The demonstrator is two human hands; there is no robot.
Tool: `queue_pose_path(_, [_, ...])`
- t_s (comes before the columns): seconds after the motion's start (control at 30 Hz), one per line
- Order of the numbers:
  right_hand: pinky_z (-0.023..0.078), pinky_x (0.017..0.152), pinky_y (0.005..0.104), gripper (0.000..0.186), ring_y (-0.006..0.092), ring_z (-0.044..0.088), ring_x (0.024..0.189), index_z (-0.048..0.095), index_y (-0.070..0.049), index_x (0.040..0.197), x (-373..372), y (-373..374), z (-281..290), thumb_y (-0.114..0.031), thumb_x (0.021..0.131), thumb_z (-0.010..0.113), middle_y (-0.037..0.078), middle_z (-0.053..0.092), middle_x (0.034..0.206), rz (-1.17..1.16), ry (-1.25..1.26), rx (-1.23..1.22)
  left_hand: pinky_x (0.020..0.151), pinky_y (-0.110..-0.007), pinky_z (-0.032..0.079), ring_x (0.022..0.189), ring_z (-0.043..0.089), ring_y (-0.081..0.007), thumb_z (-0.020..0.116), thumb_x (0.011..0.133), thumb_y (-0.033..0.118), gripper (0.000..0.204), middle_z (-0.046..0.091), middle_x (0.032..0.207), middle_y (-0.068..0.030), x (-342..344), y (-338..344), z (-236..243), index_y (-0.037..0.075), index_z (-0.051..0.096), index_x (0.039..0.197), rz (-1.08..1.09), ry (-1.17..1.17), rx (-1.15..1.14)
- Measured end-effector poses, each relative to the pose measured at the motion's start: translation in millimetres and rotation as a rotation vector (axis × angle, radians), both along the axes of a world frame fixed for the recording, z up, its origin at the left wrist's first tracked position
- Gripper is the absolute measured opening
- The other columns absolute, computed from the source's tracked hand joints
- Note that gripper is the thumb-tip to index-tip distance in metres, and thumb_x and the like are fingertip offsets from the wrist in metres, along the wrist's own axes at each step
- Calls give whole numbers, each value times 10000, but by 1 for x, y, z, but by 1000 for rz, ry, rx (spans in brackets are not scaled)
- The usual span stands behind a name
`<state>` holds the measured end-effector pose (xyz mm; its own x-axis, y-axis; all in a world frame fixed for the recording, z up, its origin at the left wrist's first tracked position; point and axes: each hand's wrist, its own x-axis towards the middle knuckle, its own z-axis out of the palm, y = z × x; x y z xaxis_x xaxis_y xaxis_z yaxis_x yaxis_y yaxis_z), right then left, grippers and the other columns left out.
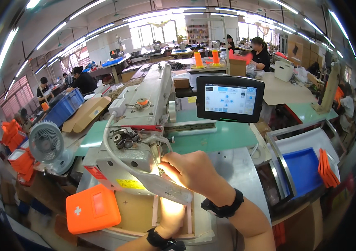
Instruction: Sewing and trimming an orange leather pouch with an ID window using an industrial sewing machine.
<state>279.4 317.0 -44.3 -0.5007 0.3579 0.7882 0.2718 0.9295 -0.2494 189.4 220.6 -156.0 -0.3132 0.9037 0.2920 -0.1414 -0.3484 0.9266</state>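
The grey sewing machine (113,163) stands at the metal worktop (238,175). The hands are apart: the right hand (191,170) bends its fingers at the machine's front, grip unclear; the left hand (173,216) sits lower, inside a pale frame (189,219), its fingers lost in glare. An orange case (88,215) lies left, with a fan (46,142) and a screen (228,100) farther off.
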Motion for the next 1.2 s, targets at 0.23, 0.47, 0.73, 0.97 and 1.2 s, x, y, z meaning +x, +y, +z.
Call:
queue_pose_path(0.23, [456, 502, 347, 88, 292, 615, 560, 638, -71, 903, 0, 8, -5, -74, 846, 706, 104, 635, 684, 156, 49, -152, 624, -232, 406, 694, 492, -96, 567, 940, 11, 89, 532, 773, -19, -1, 2, -3, 63, 508, 895, 4, 3, 11])
queue_pose_path(0.47, [460, 522, 304, 64, 235, 612, 563, 641, -56, 867, 9, 6, -5, 1, 843, 659, 90, 631, 689, 291, 49, -281, 711, -350, 524, 808, 646, -190, 687, 854, 36, 138, 664, 864, -67, -12, 3, 10, 17, 634, 979, 136, 444, 39])
queue_pose_path(0.73, [433, 514, 262, 63, 116, 579, 561, 687, -33, 950, 13, -5, -19, -62, 900, 662, 111, 705, 770, 178, 146, -438, 646, -443, 518, 713, 656, -395, 579, 863, 28, 125, 660, 744, -202, -6, 0, 3, -12, 673, 936, 22, 479, 128])
queue_pose_path(0.97, [376, 449, 215, 160, 58, 477, 492, 679, 11, 1001, 23, -56, -33, -140, 961, 643, 44, 681, 757, 305, 155, -1364, 668, -504, 515, 743, 662, -404, 543, 855, 53, 206, 649, 756, -222, -29, -53, 20, 22, 671, 1013, -215, 1052, -180])
queue_pose_path(1.2, [385, 450, 200, 145, 59, 481, 508, 646, -20, 1014, 0, -33, -93, -161, 982, 629, 66, 656, 742, 436, 547, -1767, 693, -460, 538, 768, 672, -392, 555, 891, 38, 258, 687, 851, -228, -42, -85, 29, 15, 677, 1117, -235, 1037, -213])
